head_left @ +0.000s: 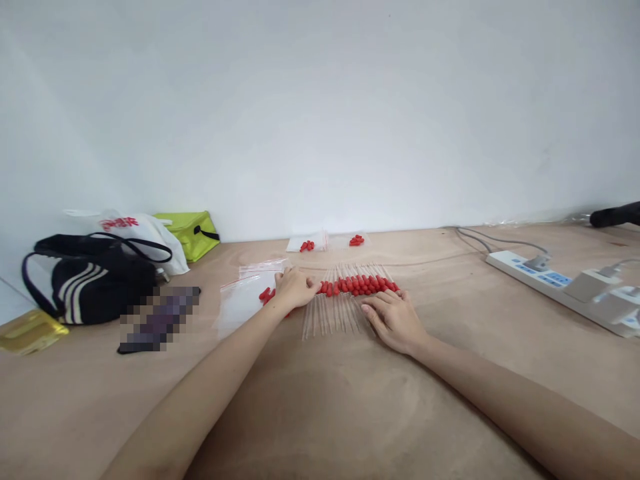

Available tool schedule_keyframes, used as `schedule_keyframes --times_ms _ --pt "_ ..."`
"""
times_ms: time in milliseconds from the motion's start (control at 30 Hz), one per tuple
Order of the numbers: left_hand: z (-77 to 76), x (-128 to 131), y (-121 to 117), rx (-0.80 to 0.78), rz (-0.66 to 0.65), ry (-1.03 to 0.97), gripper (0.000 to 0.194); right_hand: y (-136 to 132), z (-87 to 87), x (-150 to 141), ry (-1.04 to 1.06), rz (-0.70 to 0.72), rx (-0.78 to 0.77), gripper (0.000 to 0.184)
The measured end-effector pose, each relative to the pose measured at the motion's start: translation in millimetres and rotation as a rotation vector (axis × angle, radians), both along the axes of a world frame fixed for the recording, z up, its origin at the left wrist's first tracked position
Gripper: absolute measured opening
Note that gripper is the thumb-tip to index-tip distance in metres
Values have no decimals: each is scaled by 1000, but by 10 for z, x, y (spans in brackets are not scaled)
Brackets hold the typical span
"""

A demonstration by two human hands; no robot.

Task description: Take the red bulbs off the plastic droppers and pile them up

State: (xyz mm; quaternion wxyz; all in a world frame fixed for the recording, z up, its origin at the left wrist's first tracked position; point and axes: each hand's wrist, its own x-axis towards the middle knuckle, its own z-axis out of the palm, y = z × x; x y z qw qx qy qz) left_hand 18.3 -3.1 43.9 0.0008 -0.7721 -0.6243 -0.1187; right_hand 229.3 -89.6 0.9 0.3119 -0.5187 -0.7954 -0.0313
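Thin clear tubes [330,317] lie side by side on the table in two opposed rows. Their red rubber-like bulbs [367,285] meet in a band along the middle. At the band's left end is my left hand [295,288], palm down, thumb stretched toward the bulbs and apart from the fingers. It partly covers loose red bulbs [266,295] on a clear zip bag [240,310]. My right hand [396,320] rests on the right end of the tubes with its fingers extended and slightly bent. Nothing shows held in either hand.
Two small zip bags with red bulbs [307,246] lie by the wall. To the left are a black bag [100,283], a white plastic bag [150,233], a lime-green bag [193,233] and a blurred dark object [163,320]. A power strip [545,277] with plugs and cables lies right.
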Motion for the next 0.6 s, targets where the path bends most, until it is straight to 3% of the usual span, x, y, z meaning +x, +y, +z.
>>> schedule_keyframes --times_ms 200,367,500,600 --pt "-26 64 117 -49 85 -30 29 -4 26 33 95 36 -44 27" --pt "54 -59 16 24 119 -106 28 -26 30 13 138 114 -106 26" --pt "75 -226 -202 109 28 -175 19 -12 -11 27 170 144 -72 25" --pt "-34 -312 -402 247 -189 -196 16 3 -45 51 210 106 93 27"
